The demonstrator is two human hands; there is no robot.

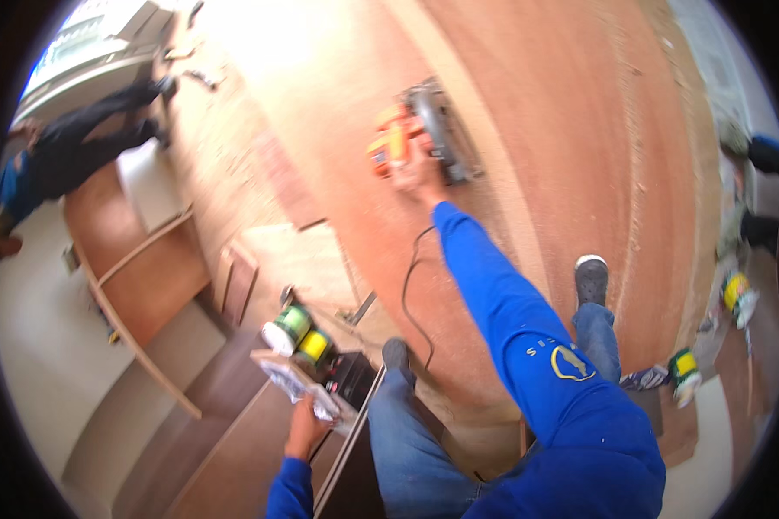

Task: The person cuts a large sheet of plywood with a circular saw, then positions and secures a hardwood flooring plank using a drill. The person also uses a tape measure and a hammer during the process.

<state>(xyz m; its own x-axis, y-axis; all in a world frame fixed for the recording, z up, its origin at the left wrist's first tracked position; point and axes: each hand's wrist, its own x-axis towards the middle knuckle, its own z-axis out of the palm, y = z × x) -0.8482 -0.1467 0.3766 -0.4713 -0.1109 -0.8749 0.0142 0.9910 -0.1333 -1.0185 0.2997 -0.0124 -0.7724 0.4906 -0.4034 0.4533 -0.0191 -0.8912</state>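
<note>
While the right hand (413, 180) fingers clench the circular saw (420, 134) on the plywood sheet (580, 130), left hand (307, 415) fingers grasp a white cloth (290, 381).

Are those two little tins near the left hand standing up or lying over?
Tipped. The two tins lie on their sides near the left hand; their round green and yellow lids face sideways toward the camera, not up.

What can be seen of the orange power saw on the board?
The circular saw has an orange body, grey metal blade guard and base, slightly blurred. It rests on a large reddish-brown board, near a pale sawdust-strewn strip. The right hand grips its rear handle, blue sleeve behind it. A black cord trails back toward the person's legs.
</note>
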